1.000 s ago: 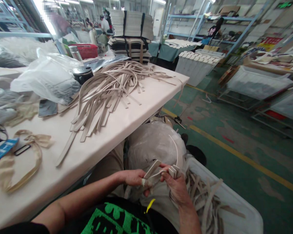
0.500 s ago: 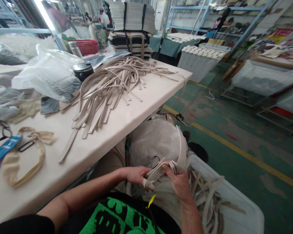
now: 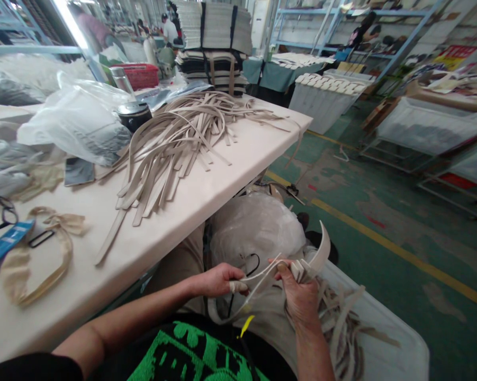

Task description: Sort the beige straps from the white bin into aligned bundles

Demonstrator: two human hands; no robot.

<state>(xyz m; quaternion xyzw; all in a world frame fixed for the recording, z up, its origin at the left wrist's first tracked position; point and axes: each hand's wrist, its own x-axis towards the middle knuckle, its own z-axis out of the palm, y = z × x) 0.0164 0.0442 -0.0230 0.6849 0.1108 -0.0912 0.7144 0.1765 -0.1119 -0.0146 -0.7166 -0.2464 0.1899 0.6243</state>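
Over my lap, my left hand point(image 3: 222, 280) is closed on the end of a thin beige strip point(image 3: 262, 272). A wrap covers one of its fingers. My right hand point(image 3: 299, 293) grips a folded bunch of similar strips point(image 3: 298, 270), thumb on top, and one strip end curls up beyond it. Between the hands the strips are slightly spread, and one loops down toward my lap. Right of my right hand, a white plastic bin point(image 3: 405, 328) holds a tangle of strips point(image 3: 345, 328). A large heap of strips point(image 3: 174, 143) lies on the table to the left.
The pale table point(image 3: 206, 206) runs along my left, its edge near my left arm. On it are a clear plastic bag point(image 3: 75, 116), a black-lidded mug point(image 3: 135, 114) and a beige fabric band point(image 3: 63, 254). A filled plastic bag point(image 3: 258, 222) sits beyond my lap. People work in the background.
My hands have moved apart, the right one shifting slightly right. The strip end by my right hand has swung outward to the right, and a strip now stretches between the hands.
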